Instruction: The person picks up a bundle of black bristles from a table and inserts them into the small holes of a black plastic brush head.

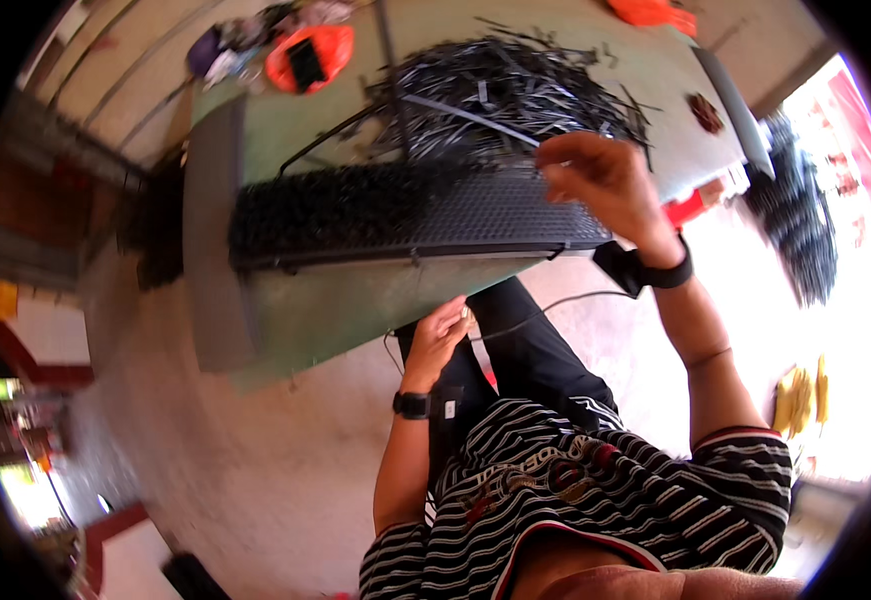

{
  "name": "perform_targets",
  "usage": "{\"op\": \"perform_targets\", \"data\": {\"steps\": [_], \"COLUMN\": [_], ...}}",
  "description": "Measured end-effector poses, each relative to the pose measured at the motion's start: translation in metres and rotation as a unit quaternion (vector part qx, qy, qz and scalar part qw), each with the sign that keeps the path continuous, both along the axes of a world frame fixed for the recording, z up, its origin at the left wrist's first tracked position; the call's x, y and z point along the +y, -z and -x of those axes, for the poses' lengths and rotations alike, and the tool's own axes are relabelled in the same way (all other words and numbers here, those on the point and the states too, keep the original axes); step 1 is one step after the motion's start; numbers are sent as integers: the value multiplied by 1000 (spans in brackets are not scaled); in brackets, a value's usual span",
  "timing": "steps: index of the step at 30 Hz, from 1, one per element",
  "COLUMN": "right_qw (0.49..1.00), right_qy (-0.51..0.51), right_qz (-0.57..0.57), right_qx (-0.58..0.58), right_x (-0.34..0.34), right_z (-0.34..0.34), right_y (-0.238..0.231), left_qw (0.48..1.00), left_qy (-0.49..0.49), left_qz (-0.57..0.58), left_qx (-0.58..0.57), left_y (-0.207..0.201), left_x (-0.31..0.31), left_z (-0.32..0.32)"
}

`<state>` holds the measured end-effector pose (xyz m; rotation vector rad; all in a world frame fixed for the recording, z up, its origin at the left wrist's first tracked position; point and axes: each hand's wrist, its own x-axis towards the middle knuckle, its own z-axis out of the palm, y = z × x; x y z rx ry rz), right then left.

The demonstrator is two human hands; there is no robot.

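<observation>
A long black perforated panel (505, 212) lies along the near side of the green table. Dark looped tufts (325, 210) cover its left half; the holes on the right half show bare. My right hand (600, 180) is raised over the panel's right end, fingers closed at the end of a flat grey strip (470, 120) that slants to the upper left. Below the table's near edge, in front of my lap, my left hand (440, 338) has its fingers drawn together; what they hold, if anything, is hidden. Behind the panel spreads a heap of loose black strips (515, 85).
The green tabletop (355, 310) ends in front of my legs. A thin dark upright bar (388, 60) rises behind the panel. An orange bag with a black phone-like thing (307, 62) sits at the far left. A dark bundle of strips (795, 210) hangs at the right. A thin cable (565, 300) crosses my lap.
</observation>
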<state>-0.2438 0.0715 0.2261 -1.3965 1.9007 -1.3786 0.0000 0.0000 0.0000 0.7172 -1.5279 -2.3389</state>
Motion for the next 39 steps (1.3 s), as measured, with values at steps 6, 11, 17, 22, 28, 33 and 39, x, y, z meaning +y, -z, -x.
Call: {"op": "perform_targets", "data": {"steps": [6, 11, 17, 22, 28, 33, 39], "right_qw": [975, 921, 864, 909, 923, 914, 865], "right_qy": [196, 384, 472, 307, 179, 261, 348], "right_qz": [71, 53, -170, -233, -233, -191, -273], "right_qx": [-77, -44, -51, 162, 246, 245, 238], "right_x": [166, 307, 407, 280, 163, 104, 52], "right_z": [87, 185, 309, 290, 281, 341, 400], "right_y": [-57, -53, 59, 155, 160, 182, 185], "left_qw": [995, 995, 985, 973, 957, 965, 978], "left_qy": [85, 70, 66, 125, 219, 202, 161], "left_qz": [5, 73, 156, 193, 188, 161, 120], "left_qx": [-44, 4, 38, 9, -11, -38, -60], "left_y": [-27, -139, -188, -192, -169, -163, -153], "left_x": [0, 12, 14, 23, 34, 22, 7], "left_z": [-10, -14, 2, 84, 149, 162, 156]}}
